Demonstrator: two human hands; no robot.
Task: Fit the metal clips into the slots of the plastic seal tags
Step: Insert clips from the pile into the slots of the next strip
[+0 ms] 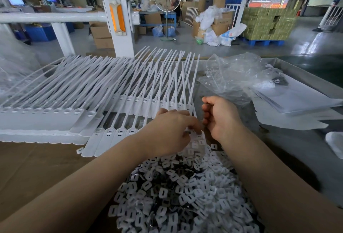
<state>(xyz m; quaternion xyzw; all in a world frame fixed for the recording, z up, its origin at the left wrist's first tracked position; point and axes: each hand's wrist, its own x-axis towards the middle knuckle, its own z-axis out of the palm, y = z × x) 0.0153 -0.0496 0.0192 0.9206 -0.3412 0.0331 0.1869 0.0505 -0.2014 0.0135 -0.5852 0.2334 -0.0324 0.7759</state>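
2 bare hands are seen over the desk (33,160). The left hand (168,133) is laid palm down on the near row of white plastic seal tags (109,136), at its right end, with the fingers curled down onto a tag; what is under the fingertips is hidden, so the grip of this hand cannot be told. The right hand (220,116) is held just beside it, thumb side up, with the fingers curled in; whether something small is pinched in this grip cannot be told. A big pile of small clips (178,193), white and dark, is spread on the desk below and between the 2 arms. More seal tags are laid in long rows on the left, with their thin tails (130,73) pointed away. A crumpled clear plastic bag (235,77) is seen on the right, past the hands.
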